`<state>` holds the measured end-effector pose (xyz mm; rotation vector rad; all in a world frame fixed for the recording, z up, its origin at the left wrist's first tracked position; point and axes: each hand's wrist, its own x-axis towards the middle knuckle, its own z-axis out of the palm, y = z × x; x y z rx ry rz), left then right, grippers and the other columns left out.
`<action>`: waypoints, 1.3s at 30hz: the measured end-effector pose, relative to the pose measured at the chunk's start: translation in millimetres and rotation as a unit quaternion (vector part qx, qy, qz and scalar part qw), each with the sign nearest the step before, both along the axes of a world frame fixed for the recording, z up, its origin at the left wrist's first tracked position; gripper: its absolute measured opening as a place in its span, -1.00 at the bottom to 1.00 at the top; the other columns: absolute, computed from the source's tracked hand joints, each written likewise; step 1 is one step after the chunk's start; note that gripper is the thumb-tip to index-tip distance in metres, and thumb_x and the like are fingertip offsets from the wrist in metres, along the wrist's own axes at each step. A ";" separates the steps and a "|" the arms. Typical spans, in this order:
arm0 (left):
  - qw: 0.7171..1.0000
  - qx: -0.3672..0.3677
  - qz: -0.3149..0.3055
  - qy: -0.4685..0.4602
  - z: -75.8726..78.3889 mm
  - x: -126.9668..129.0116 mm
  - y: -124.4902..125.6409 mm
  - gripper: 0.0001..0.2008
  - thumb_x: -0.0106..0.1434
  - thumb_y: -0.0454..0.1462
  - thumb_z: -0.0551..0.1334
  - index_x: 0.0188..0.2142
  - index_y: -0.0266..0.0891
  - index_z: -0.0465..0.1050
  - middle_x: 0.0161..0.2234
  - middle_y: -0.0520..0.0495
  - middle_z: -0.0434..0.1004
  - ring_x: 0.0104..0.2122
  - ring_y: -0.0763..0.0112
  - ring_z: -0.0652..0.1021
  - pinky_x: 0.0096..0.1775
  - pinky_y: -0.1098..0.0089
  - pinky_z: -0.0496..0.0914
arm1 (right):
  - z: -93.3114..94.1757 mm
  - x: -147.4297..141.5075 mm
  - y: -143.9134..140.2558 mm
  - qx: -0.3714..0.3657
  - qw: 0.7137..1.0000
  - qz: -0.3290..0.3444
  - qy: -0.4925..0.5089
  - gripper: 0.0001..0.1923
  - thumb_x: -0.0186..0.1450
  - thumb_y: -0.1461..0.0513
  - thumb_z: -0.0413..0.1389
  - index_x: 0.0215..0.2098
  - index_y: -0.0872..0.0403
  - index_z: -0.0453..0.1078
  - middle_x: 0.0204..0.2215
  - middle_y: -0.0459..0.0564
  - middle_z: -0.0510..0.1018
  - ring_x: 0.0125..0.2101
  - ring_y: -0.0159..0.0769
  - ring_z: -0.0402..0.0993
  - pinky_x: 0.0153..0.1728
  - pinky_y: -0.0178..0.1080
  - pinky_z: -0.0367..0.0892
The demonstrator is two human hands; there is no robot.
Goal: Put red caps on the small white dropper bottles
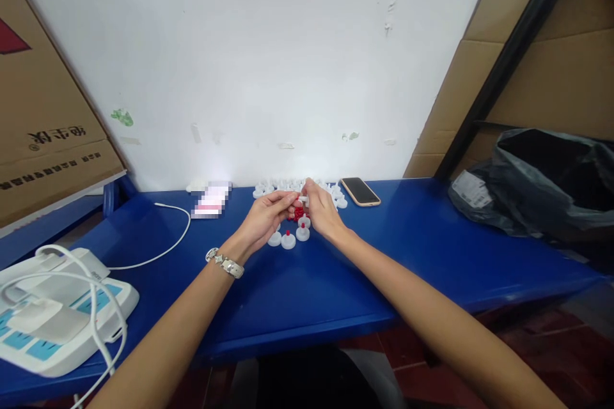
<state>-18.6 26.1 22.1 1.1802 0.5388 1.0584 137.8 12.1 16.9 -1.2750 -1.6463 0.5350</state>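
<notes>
My left hand is closed in a pinch on a small red tip. Against it, my right hand grips a white nozzle cap, mostly hidden by the fingers; the two pieces meet between my fingertips. Below the hands lies a small pile of red tips, partly covered. In front of that stand several white nozzle caps, among them one with a red tip on top and another like it. Behind my hands, many plain white nozzle caps lie near the wall.
On the blue table, a phone lies right of the caps. At left are a blurred-out lit item, a white cable and a power strip. A dark plastic bag and cardboard are at right.
</notes>
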 end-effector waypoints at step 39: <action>0.745 0.392 0.176 0.510 -4.2 -44.9 36.2 -0.75 0.32 -0.20 0.17 -0.23 -0.24 0.61 -0.27 -0.15 0.50 -0.30 0.25 0.53 -0.25 0.30 0.37 | -9.7 9.2 32.9 0.019 0.973 -0.051 -0.226 -0.77 0.30 0.14 0.02 -0.38 0.06 0.44 -0.34 0.02 0.51 -0.21 -0.17 0.38 -0.06 -0.07 0.09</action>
